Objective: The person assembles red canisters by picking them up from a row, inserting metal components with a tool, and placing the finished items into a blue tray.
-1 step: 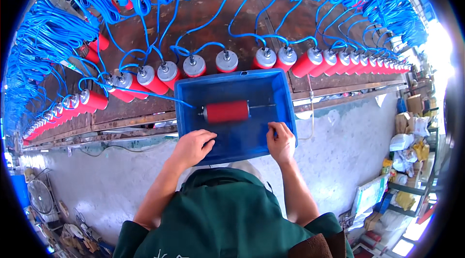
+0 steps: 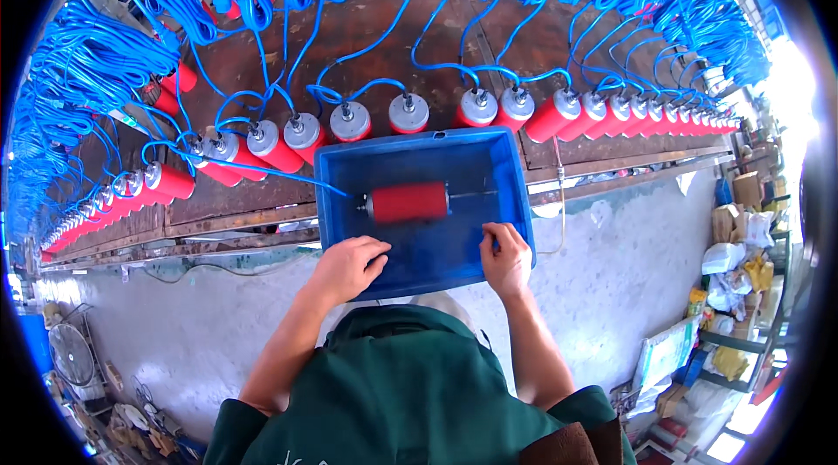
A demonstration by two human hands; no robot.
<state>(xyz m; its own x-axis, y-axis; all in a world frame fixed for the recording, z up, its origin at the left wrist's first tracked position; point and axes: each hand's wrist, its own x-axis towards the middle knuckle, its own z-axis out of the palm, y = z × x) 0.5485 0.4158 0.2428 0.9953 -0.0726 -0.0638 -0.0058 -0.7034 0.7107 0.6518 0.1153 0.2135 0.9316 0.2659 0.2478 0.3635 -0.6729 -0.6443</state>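
A blue plastic bin point(image 2: 511, 170) stands in front of me at the bench edge. Lying across it is a red cylinder point(image 2: 408, 202) with metal end caps. A blue cable point(image 2: 271, 170) runs over the left rim to its left end. From its right end a thin straight line reaches toward the bin wall; whether it is a rod or a jet, I cannot tell. My left hand point(image 2: 347, 266) rests over the near left corner, fingers stretched inward and thumb apart. Over the near right corner my right hand point(image 2: 506, 257) has loosely bent fingers with a gap showing. Neither hand touches the cylinder.
A row of red cylinders point(image 2: 550, 116) with metal caps lines the bench point(image 2: 367, 37), each wired in blue. Coiled blue cables point(image 2: 96, 55) heap along its far side and left. A standing fan point(image 2: 72, 353) is at lower left, and shelves with bags point(image 2: 724, 264) are at right.
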